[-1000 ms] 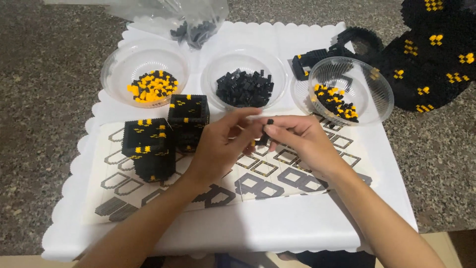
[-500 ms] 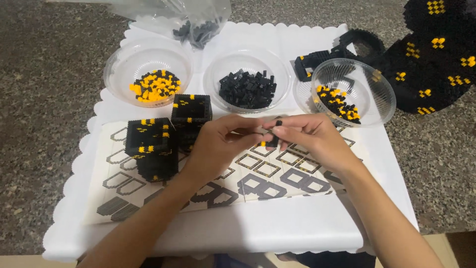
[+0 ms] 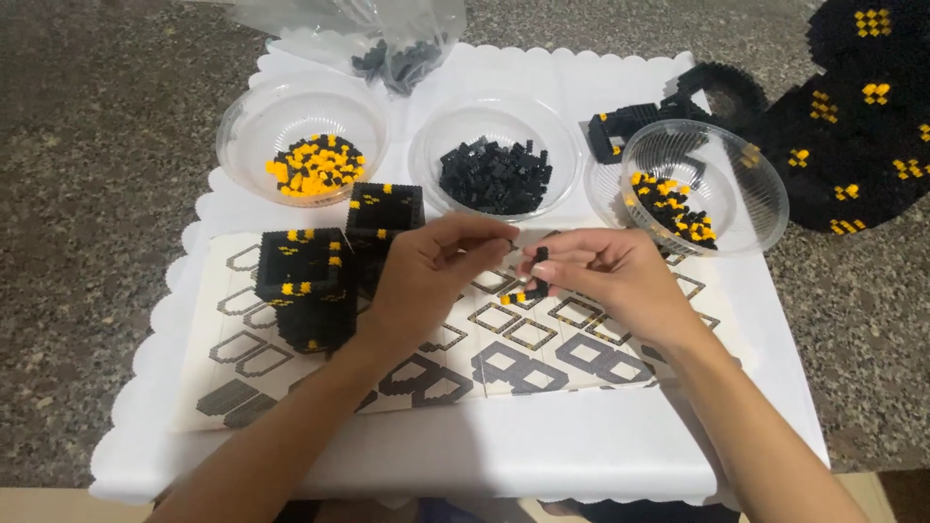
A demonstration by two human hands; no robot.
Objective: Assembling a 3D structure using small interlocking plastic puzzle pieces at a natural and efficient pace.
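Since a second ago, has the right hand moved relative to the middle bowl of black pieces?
Yes, slightly. The right hand has shifted left, its fingertips now below the middle bowl rather than right of it.

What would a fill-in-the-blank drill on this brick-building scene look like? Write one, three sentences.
The middle bowl holds only ____ bricks.
The right hand pinches a small black piece in its ____.
The two black-and-yellow block towers stand nearer the ____ hand.

Missing words: black; fingers; left
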